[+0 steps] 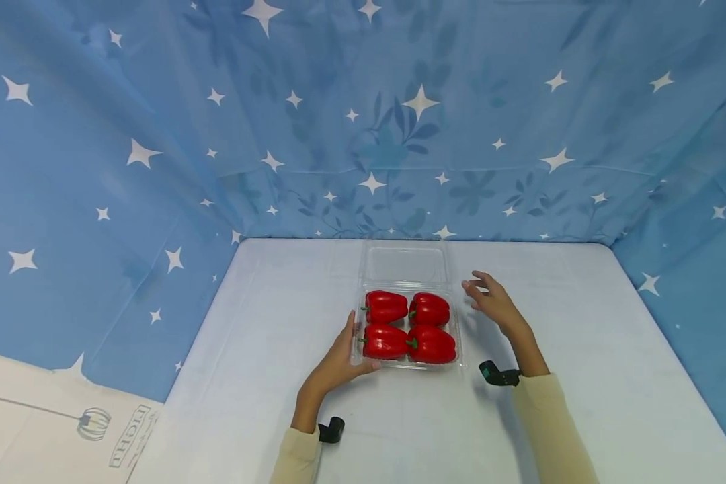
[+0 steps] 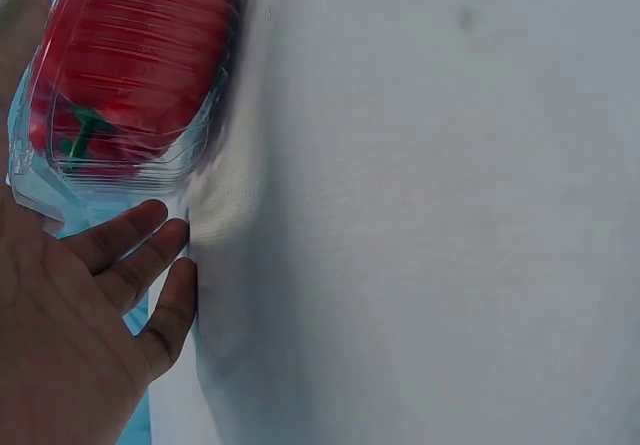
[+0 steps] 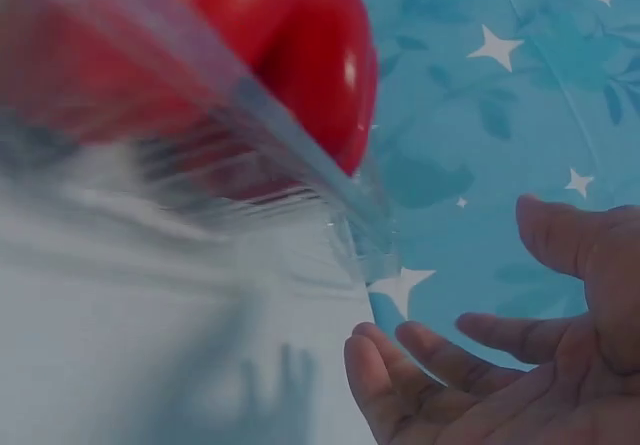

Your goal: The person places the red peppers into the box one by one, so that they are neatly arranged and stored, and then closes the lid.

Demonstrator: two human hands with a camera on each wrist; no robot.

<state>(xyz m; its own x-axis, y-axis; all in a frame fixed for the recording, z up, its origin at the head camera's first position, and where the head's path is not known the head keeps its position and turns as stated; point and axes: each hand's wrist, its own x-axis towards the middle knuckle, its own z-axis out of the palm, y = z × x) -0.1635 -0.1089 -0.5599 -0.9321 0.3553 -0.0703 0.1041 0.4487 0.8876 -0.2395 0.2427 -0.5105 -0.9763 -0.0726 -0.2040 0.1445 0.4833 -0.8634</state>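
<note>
Several red bell peppers (image 1: 433,345) with green stems sit in two rows inside a clear plastic clamshell box (image 1: 426,367). Its lid (image 1: 405,264) lies folded back on the far side. At the box's near left corner is my left hand (image 1: 341,357), thumb along the front edge and fingers along the left wall. The left wrist view shows its lower fingers loosely extended beside the ribbed plastic. My right hand (image 1: 495,304) hovers just right of the box with spread, gently bent fingers and nothing in them; the right wrist view shows its palm apart from the box.
A white cloth-covered table (image 1: 593,349) holds the box near its middle. Blue star-patterned curtains (image 1: 333,121) rise behind it and along both sides. Dark cameras are strapped to both wrists, the right one (image 1: 497,374) standing out toward the table's middle.
</note>
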